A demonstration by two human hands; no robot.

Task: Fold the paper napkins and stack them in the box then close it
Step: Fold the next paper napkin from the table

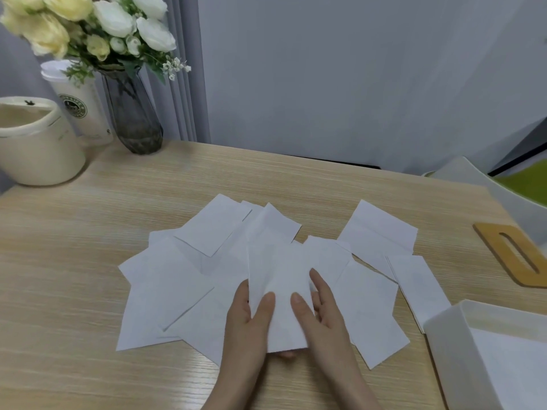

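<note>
Head view: napkin [281, 294] between left hand [248, 324] and right hand [322, 312].

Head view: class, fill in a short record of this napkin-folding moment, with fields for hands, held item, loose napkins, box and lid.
left hand: holds the napkin's left side, thumb on top
right hand: holds its right side, thumb on top
held napkin: white, being folded over the pile
loose napkins: spread overlapping on the wooden table
box: white, open, at the right edge, white sheet inside
wooden lid: flat beyond the box, slotted
</note>
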